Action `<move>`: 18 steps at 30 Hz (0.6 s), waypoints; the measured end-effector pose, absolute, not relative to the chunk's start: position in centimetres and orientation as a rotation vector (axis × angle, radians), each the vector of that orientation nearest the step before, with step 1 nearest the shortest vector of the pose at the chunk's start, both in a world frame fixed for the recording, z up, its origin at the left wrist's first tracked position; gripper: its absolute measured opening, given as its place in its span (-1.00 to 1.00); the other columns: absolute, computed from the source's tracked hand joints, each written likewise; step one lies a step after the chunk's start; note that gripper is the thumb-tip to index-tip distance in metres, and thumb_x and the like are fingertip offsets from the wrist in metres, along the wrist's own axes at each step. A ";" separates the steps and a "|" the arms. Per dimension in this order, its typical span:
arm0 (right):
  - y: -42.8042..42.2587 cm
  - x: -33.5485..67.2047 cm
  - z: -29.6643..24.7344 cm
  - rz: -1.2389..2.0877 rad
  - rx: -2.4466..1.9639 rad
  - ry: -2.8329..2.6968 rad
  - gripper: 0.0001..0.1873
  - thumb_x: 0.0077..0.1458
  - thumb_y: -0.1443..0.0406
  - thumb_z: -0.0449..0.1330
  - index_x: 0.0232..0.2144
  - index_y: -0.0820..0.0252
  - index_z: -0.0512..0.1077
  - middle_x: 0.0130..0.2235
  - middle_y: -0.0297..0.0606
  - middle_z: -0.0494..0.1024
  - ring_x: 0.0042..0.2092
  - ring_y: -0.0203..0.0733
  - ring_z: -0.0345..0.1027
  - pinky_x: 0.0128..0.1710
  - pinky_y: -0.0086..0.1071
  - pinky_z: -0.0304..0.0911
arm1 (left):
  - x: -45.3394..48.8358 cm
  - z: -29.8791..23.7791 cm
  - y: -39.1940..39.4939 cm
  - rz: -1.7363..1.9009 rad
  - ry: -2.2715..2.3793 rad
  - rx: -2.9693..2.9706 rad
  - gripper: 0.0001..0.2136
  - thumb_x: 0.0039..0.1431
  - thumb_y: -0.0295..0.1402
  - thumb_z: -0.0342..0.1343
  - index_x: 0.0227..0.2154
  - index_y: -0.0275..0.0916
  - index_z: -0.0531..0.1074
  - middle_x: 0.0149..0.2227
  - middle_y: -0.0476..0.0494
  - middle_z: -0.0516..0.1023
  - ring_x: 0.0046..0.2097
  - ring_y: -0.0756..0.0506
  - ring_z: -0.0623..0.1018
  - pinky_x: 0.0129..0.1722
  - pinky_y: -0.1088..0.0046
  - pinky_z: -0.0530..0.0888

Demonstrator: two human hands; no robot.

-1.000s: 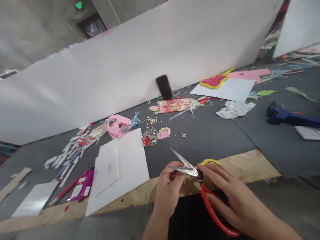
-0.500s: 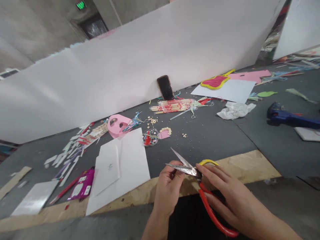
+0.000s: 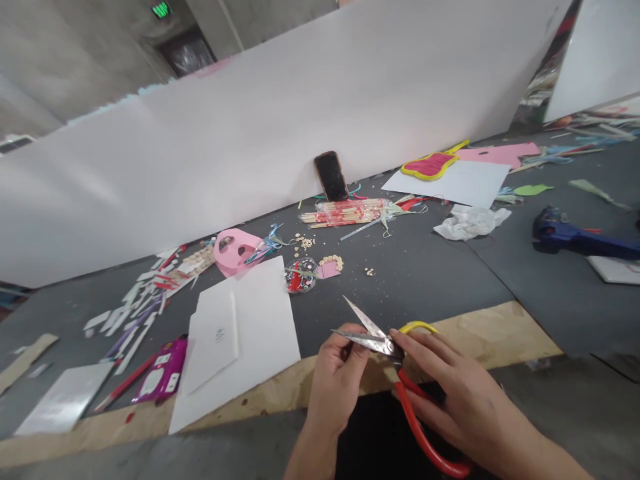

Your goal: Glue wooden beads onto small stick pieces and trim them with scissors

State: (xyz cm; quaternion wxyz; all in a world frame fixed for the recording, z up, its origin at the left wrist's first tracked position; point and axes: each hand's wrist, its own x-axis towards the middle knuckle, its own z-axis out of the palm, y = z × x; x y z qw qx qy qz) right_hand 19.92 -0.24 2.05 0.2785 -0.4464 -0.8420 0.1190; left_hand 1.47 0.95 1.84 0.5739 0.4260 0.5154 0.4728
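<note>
My right hand [image 3: 445, 373] holds a pair of scissors [image 3: 388, 345] with one red handle loop and one yellow one. The blades are spread apart and point away to the left, over the table's near edge. Closed in a pinch, my left hand [image 3: 340, 373] is right at the lower blade, fingertips beneath and beside it. Whatever small thing those fingertips hold, if any, is hidden. Beyond the blades lie a clear dish of beads [image 3: 301, 277], a pink card piece [image 3: 329, 268] ringed with pale beads, and a small heap of beads [image 3: 369, 271].
White sheets [image 3: 270, 320] and a purple packet [image 3: 163, 373] lie to the left. A phone [image 3: 331, 176] leans on the white partition [image 3: 280, 120] behind wrapped sticks [image 3: 345, 212]. At right are crumpled tissue [image 3: 471, 221], a pink-and-yellow fan shape [image 3: 430, 165] and a blue tool [image 3: 580, 233].
The red handle has swung slightly left. Both hands stay in nearly the same place, and the blades remain spread. The view has shifted a little.
</note>
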 end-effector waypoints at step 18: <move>0.1 19.8 2.5 0.368 -1.158 -2.275 -0.52 0.13 0.30 0.08 0.12 0.26 0.25 -0.06 -0.04 0.50 -0.06 -0.10 0.41 -0.13 -0.28 0.41 | 1.0 2.0 1.1 1.083 1.315 1.136 -0.77 0.16 -0.18 0.07 -0.35 -0.24 0.47 -0.41 -0.07 0.53 -0.32 -0.04 0.48 -0.35 0.52 0.35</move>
